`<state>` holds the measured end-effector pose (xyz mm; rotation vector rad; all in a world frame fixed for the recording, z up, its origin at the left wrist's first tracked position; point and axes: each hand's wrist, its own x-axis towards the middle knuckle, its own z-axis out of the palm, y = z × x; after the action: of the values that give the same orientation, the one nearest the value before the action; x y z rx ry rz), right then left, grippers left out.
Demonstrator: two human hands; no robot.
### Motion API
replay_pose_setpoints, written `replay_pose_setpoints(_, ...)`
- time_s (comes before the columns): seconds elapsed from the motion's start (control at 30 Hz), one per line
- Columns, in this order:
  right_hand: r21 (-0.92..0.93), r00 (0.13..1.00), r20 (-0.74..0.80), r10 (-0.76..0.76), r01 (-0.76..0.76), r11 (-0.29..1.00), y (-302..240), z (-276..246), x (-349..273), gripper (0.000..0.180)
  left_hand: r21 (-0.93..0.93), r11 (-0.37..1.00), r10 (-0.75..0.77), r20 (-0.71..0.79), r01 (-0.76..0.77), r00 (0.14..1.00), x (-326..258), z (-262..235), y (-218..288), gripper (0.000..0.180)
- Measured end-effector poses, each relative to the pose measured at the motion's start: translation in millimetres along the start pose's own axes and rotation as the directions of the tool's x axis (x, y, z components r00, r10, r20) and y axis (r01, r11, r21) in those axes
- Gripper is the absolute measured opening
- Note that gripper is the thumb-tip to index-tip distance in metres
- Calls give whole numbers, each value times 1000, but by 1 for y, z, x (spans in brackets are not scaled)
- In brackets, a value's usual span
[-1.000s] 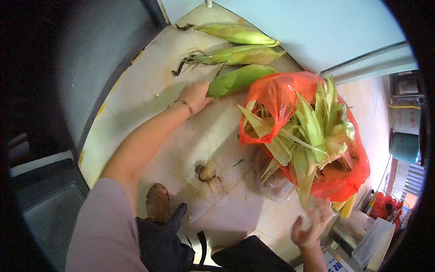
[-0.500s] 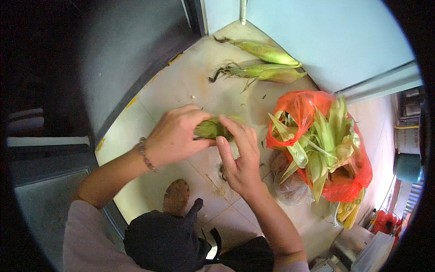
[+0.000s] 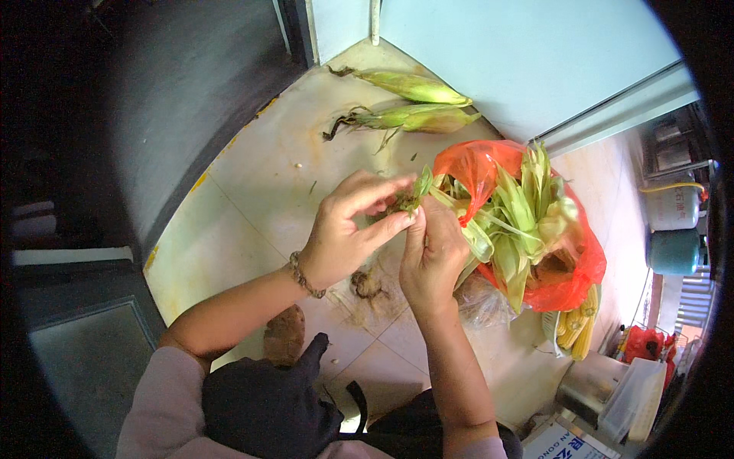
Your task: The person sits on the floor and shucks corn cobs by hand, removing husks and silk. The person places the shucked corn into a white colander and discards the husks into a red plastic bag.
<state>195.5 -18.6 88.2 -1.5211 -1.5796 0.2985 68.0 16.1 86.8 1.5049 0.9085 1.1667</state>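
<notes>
Both hands meet over the floor in the middle of the view, around a green ear of corn in its husk [image 3: 417, 189] that is mostly hidden by my fingers. My left hand [image 3: 353, 222], with a beaded bracelet at the wrist, is curled round it from the left. My right hand [image 3: 437, 256] is closed, thumb and fingers pinching the husk from the right. Just right of it stands a red plastic bag [image 3: 587, 252], heaped with pale green husks [image 3: 514, 210]. Two unpeeled ears, an upper ear [image 3: 417, 86] and a lower ear [image 3: 428, 118], lie at the far side.
Peeled yellow corn cobs [image 3: 579, 325] lie beyond the bag's near right side. A clear plastic bag [image 3: 485, 302] lies beside it. Brown corn silk [image 3: 367, 284] is on the tiled floor. A metal pot [image 3: 592, 382] and a clear plastic box [image 3: 633, 402] stand lower right.
Both hands have moved right and slightly up with the corn, nearer the red bag. My right hand has gone from spread fingers to a pinch. The view has shifted slightly.
</notes>
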Motion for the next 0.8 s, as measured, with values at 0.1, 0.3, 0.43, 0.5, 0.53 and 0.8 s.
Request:
replay_pose_setpoints(0.1,-18,998,45,-41,42,999,-5,5,-7,22,-4,1000,24,-42,-24,999,-14,-5,-5,25)
replay_pose_setpoints(0.3,96,996,81,-47,39,995,-9,17,-4,22,119,992,49,-133,-33,990,-16,-16,-5,14)
replay_pose_setpoints(0.43,170,997,6,74,-74,983,-14,26,-2,21,163,985,86,-155,-60,984,-10,-17,-6,11)
replay_pose_setpoints(0.5,263,987,-74,141,-117,958,-14,36,-2,21,128,991,68,-172,-46,983,-5,-16,-5,10)
replay_pose_setpoints(0.53,380,957,-56,285,-244,892,-16,39,0,20,114,993,59,-182,-38,982,-4,-16,-4,10)
replay_pose_setpoints(0.8,710,854,42,519,-391,585,-14,44,12,26,-153,982,-132,-142,110,981,-7,-14,-7,10)
